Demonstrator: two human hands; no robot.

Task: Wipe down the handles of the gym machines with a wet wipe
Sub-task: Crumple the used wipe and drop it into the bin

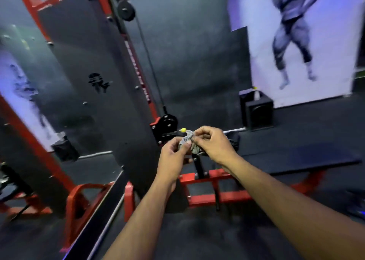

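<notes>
A dark gym wall [197,62] stands ahead, with a pale mural of a muscled figure [296,42] to the right and black rubber flooring [306,131] below. The red and black cable machine [88,82] rises at my left, its cable [150,66] running down to the low pulley [167,124]. In front of that pulley I hold the crumpled wet wipe [187,143] between both hands: my left hand [173,157] pinches its lower edge, my right hand [211,143] pinches the top

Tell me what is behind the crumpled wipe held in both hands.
Behind the wipe: a black pulley bracket and a yellow knob. Whatever lies directly behind the hands is covered.
</notes>
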